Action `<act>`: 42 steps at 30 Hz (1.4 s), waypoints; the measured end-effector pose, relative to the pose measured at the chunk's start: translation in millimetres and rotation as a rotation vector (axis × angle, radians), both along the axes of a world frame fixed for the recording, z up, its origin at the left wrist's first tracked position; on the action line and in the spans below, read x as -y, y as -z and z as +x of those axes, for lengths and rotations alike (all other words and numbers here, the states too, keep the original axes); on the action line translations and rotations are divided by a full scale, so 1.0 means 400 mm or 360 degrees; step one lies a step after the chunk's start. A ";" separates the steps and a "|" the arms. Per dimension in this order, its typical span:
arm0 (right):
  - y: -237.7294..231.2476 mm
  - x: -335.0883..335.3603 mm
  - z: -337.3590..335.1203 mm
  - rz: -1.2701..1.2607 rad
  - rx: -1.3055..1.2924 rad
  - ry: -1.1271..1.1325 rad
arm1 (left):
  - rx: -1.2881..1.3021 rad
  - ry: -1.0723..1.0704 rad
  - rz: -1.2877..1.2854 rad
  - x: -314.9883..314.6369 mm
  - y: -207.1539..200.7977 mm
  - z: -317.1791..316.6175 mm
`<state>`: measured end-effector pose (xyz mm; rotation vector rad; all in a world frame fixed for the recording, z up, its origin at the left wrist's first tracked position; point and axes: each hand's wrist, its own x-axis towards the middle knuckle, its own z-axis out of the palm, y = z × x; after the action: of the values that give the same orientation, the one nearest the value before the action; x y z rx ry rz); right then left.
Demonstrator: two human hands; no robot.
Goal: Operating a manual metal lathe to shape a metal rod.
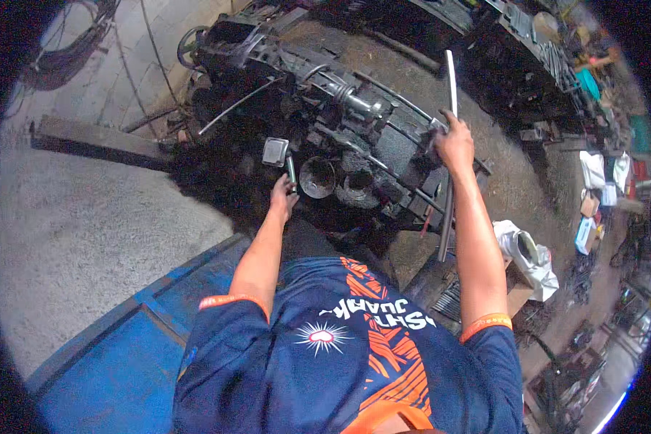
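My right hand [455, 147] is closed around a long straight metal bar [452, 79] at the right end of a dark, greasy machine. Its pale upper part sticks up past my fingers, and a greyer length [446, 231] runs on below them, seemingly of the same bar. My left hand [284, 198] curls at the machine's near side, around a slim handle [291, 172] with a greenish tint; what it belongs to is unclear. Just beyond that handle is a pale square metal piece [275, 152]. To its right sit two round parts [317, 178] like handwheels. A shiny cylindrical part [358, 103] lies farther back.
A blue metal surface [123, 362] lies at lower left. A long dark beam [101, 141] juts out left of the machine. Near my right forearm is a white sack [532, 260]. Along the right stand cluttered shelves with rods [542, 54] and small boxes [586, 235].
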<state>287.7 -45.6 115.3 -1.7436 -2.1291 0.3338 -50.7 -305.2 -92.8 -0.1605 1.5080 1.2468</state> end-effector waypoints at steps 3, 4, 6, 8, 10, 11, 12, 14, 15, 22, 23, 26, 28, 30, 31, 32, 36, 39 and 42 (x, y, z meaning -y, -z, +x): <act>0.000 0.000 0.007 -0.0085 -0.0049 0.0017 | 0.0139 -0.0295 -0.0168 0.039 -0.024 -0.008; 0.001 0.002 0.007 -0.0071 -0.0054 0.0025 | 0.0105 -0.0385 -0.0198 0.045 -0.021 -0.009; 0.000 0.002 0.004 -0.0046 -0.0053 0.0027 | 0.0037 -0.0196 -0.0140 0.037 -0.009 -0.011; -0.001 -0.001 0.001 -0.0053 0.0074 0.0045 | 0.0040 0.0112 -0.0520 0.009 0.000 -0.008; -0.002 -0.003 -0.001 -0.0033 0.0188 0.0042 | -0.0004 0.0156 -0.0595 -0.027 0.003 0.005; -0.002 -0.003 0.000 0.0012 0.0245 0.0021 | 0.0067 0.0077 -0.0423 -0.045 0.001 0.012; -0.002 -0.003 0.000 0.0054 0.0304 0.0000 | 0.0136 0.0009 -0.0249 -0.058 -0.004 0.013; -0.002 -0.003 0.000 0.0011 0.0266 0.0012 | 0.0428 -0.0297 -0.0094 -0.073 -0.020 0.015; -0.003 -0.004 0.000 -0.0011 0.0179 0.0024 | 0.0502 -0.0438 -0.0281 -0.069 -0.032 0.014; -0.003 -0.014 0.002 -0.0090 -0.0011 0.0016 | 0.0441 -0.0470 0.0427 -0.094 -0.136 0.026; -0.001 -0.014 0.003 -0.0081 -0.0023 0.0012 | 0.0372 -0.0421 0.0337 -0.116 -0.148 0.021; 0.001 -0.013 0.006 -0.0021 -0.0042 0.0026 | 0.0341 -0.0217 0.0331 -0.161 -0.169 0.008; 0.002 -0.013 0.005 -0.0052 -0.0041 0.0042 | 0.0306 -0.0245 0.0055 -0.164 -0.170 0.006; 0.001 -0.014 0.003 -0.0045 -0.0050 0.0049 | 0.0144 -0.0169 0.0026 -0.144 -0.167 0.009; 0.001 -0.014 0.003 -0.0064 -0.0045 0.0055 | -0.0020 -0.0148 -0.0068 -0.129 -0.167 0.011; -0.001 -0.013 0.002 -0.0055 -0.0046 0.0047 | -0.0017 -0.0148 -0.0071 -0.116 -0.169 0.013; -0.007 -0.008 0.002 -0.0103 -0.0031 0.0045 | -0.0554 -0.0023 0.0011 -0.090 -0.208 0.006; -0.011 -0.008 0.001 -0.0124 -0.0053 0.0069 | -0.0463 0.0009 0.0060 -0.091 -0.246 0.014; -0.011 -0.010 0.000 -0.0168 -0.0034 0.0044 | -0.0461 0.0095 0.0134 -0.090 -0.266 0.038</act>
<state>287.7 -41.5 119.6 -1.8167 -2.1054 0.4632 -35.3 -269.2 13.5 0.1256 1.6895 1.3248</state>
